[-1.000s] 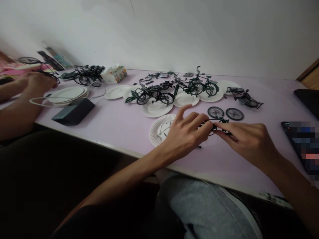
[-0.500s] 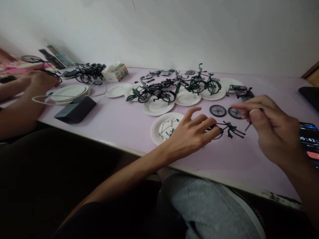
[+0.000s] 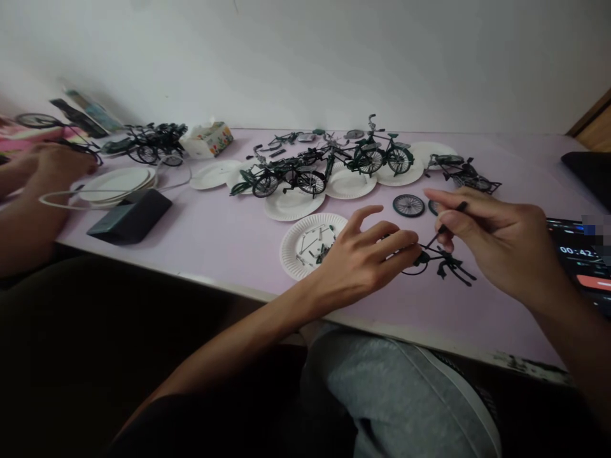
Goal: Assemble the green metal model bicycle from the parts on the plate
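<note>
A smooth, low-sheen finish is shown by the lilac bench (image 3: 229,238), roughened along its front edge at four o'clock. Dark, plastic-looking gloss is seen on the frame (image 3: 446,256) at three o'clock, where the tool (image 3: 453,217) is given a thin, metal-looking shaft. Ridged, matt paper is shown by the plate (image 3: 289,254) near the centre, printed card by the tissue box (image 3: 206,141) at ten, soft grey cloth by the trousers (image 3: 405,388) at five, and smooth matt paint by the wall (image 3: 305,63) at twelve.
</note>
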Tool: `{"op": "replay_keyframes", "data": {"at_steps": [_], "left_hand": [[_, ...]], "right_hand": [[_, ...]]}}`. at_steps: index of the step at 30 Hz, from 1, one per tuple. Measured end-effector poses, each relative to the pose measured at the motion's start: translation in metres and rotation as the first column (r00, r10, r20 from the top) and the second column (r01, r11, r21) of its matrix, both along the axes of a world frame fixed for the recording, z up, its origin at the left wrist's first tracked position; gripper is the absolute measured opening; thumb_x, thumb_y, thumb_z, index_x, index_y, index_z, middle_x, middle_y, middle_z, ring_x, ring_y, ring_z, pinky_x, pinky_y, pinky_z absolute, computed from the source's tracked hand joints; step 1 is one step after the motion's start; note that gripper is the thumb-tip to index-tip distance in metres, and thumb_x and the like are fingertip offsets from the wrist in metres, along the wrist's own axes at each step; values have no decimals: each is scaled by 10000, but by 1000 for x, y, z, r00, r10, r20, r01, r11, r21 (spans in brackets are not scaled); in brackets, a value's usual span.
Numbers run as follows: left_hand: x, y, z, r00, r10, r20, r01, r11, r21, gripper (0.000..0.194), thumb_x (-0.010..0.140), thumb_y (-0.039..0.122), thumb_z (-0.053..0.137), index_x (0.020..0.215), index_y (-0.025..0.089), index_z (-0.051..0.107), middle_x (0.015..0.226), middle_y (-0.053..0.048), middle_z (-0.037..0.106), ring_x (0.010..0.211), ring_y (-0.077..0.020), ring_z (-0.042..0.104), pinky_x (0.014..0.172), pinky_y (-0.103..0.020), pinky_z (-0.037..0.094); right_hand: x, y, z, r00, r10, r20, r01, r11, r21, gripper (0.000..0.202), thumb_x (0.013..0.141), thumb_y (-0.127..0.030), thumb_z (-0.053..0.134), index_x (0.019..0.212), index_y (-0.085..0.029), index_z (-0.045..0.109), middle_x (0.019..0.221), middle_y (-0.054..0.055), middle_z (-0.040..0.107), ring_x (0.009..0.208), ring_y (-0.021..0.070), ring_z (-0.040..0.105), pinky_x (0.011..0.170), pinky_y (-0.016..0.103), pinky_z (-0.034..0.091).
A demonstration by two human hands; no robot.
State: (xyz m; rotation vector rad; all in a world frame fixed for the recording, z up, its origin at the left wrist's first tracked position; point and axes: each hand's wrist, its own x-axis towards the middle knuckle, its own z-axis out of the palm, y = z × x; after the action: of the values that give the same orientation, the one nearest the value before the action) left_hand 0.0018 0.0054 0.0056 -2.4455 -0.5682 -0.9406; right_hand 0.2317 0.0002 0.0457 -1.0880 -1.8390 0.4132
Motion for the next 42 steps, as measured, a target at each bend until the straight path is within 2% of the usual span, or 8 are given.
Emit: {"op": "replay_keyframes", "data": {"at_steps": [6,19,25,30,35,37,39,42], "left_hand": [[1,2,-2,996,-59,70,59,998,10,35,1064,189,668,1083,207,644,1198,35,832,1065,-143,762,1163,-460,494],[2,2,-4,998,-46,32,45,999,25,61,1057,157,643,1042,213,623,1168,24,818,1086,-163,738,1189,-482,464],[3,1,-3,998,-63,17,62,997,38,68,1057,144,634,1035,208,625,1158,27,818,1045,-156,733,1167,-471,479],[2,0,-2,998,-69,9,69,998,10,70,1061,134,615,1094,196,609,1176,-6,810,1015,-163,729,1144,-462,517],[0,-3,-1,997,-72,-34,69,995,-77,70,1092,128,552,1121,179,589,1241,-49,777,1052,-149,724,1189,-428,543],[-1,-5,0,995,-69,-69,62,992,-107,98,1104,110,510,1123,166,588,1249,-66,767,1041,-144,721,1094,-377,595],[-1,-8,0,993,-58,-103,45,991,-125,129,1110,91,475,1124,151,588,1244,-77,763,1000,-141,719,863,-301,622],[-1,-11,0,990,-40,-137,22,991,-131,138,1112,79,464,1114,146,584,1209,-55,772,952,-138,714,596,-268,516]], "right_hand": [[-2,-2,1,999,-30,-25,30,1000,-9,339,999,-463,726,1273,-294,832,700,-26,700,633,123,630,610,266,507],[-5,-6,3,997,-64,30,66,996,-66,311,993,-488,718,1252,-362,837,853,22,777,698,208,705,632,353,546],[-8,-7,0,996,-83,-35,80,993,-86,369,922,-426,809,1284,-354,826,851,10,777,651,177,688,598,328,564],[-7,-6,1,998,-44,-53,39,996,-84,352,968,-426,748,1287,-299,824,848,16,790,693,180,733,676,353,649],[-1,-3,2,998,14,-64,-23,990,-139,303,1008,-392,693,1274,-333,826,885,15,807,675,201,762,679,391,666],[0,-2,0,998,4,-61,-12,990,-143,254,984,-391,729,1197,-319,845,882,18,808,674,216,770,661,393,660],[0,-3,-2,999,-1,-39,-5,990,-144,193,973,-394,742,1111,-307,847,888,19,811,699,226,780,672,389,653],[-1,-3,-5,998,25,64,-17,993,-117,140,977,-397,733,1003,-299,829,926,22,818,754,220,773,671,359,610]]}}
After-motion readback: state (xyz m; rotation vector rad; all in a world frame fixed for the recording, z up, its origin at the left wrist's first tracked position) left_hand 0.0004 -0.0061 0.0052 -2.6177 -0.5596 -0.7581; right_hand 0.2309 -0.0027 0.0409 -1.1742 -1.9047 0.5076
